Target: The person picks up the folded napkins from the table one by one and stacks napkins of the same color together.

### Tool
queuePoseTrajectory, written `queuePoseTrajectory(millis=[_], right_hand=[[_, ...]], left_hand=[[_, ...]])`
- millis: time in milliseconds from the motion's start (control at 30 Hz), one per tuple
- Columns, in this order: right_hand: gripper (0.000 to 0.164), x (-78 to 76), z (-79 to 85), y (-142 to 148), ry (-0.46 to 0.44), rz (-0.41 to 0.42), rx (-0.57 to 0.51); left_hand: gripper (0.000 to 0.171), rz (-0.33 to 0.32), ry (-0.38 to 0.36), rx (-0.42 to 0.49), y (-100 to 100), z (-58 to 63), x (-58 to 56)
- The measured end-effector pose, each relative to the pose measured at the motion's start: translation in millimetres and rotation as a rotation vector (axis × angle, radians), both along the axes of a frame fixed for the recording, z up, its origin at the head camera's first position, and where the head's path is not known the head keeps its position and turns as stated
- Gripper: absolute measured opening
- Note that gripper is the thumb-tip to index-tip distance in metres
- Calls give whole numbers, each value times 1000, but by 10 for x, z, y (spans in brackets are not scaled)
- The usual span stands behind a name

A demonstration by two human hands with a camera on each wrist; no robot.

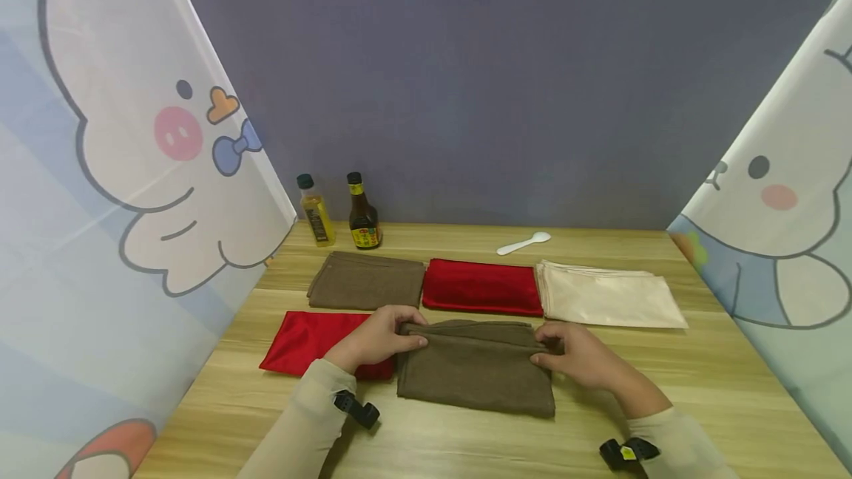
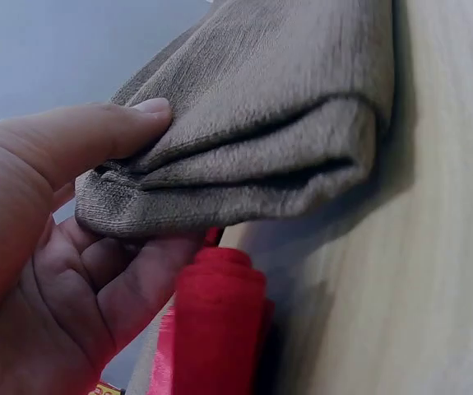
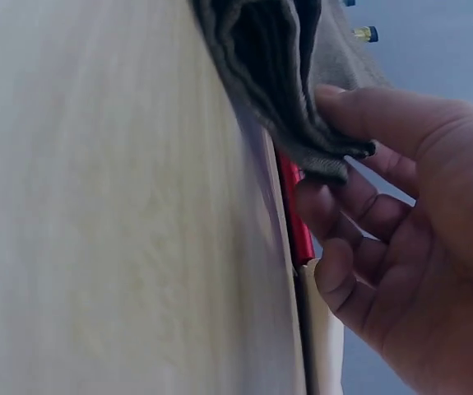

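Folded brown cloth (image 1: 475,379), qty 1, sits on worktop (image 1: 466,453); L hand (image 1: 382,335) pinches its L end, R hand (image 1: 582,357) its R end. Red cloth (image 1: 302,338) lies adj. at L, 2nd red cloth (image 1: 482,287) behind.

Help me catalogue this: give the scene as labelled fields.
Left hand: pinches left end of front folded brown cloth
Right hand: pinches that cloth's right end
Row behind: rear folded brown cloth, rear folded shiny red cloth, folded shiny cream cloth
Front left: front folded shiny red cloth
Back: yellowish capped bottle, dark brown capped bottle, white spoon
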State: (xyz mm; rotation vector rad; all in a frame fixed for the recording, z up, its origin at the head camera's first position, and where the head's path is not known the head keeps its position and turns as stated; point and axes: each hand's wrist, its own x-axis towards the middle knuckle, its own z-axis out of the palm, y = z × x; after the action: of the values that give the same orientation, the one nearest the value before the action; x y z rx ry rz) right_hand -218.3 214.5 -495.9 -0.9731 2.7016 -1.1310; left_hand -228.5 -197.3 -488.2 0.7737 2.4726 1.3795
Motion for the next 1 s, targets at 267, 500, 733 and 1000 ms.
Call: queuePoseTrajectory(millis=[267, 500, 733, 1000], right_hand=[[10, -90, 104, -41, 19, 46, -27], [13, -156, 191, -182, 51, 62, -18], [9, -239, 328, -370, 12, 74, -24], [16, -371, 437, -567, -140, 72, -96]], left_hand=[[18, 61, -27, 21, -52, 104, -10], [22, 122, 13, 34, -211, 175, -6], [22, 175, 29, 52, -383, 284, 6], [22, 240, 68, 77, -550, 380, -34]])
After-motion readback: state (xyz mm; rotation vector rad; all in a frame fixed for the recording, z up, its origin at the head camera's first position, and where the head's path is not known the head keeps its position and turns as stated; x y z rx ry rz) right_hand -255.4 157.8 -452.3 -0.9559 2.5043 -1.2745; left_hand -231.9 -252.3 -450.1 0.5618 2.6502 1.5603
